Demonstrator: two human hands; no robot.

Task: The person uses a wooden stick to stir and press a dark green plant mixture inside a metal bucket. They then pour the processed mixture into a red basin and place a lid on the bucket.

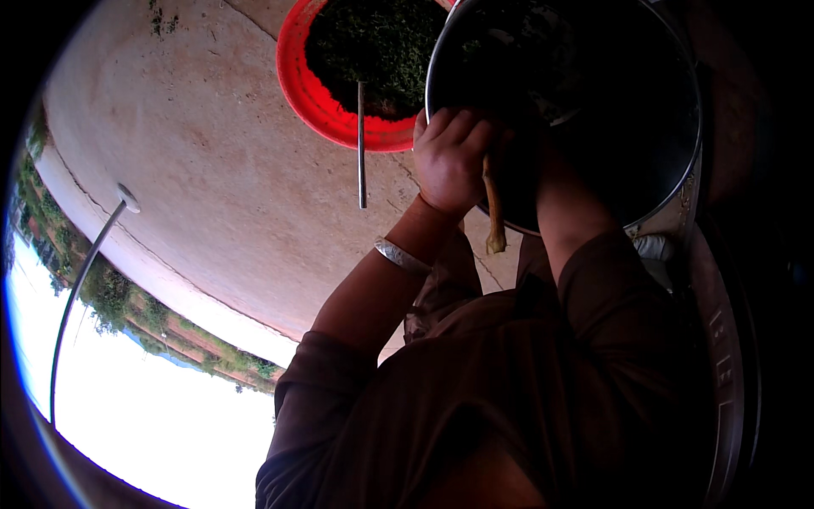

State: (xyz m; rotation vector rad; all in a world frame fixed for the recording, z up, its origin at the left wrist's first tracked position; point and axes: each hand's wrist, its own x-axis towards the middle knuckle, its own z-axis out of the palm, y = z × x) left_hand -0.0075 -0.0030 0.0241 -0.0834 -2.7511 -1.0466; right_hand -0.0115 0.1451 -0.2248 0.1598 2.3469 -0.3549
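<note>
A large round metal-rimmed pan (698, 127) stands before me, its inside mostly in deep shadow. At its near left edge is my left hand (453, 156), back up and fingers curled; whether they grip the rim or a tool is unclear. Beside this hand, a brown wooden handle (494, 213) sticks out over the near rim towards me. My right forearm reaches into the dark pan, where my right hand (524, 130) is barely visible and its hold is hidden. Some pale material (563, 118) shows inside.
A red basin (299, 95) of dark green leafy material (375, 51) stands on the concrete floor (210, 153) at the pan's left. A metal rod (362, 153) juts from it towards me. Farther left, a thin post (82, 273) rises from a round base near the floor's edge.
</note>
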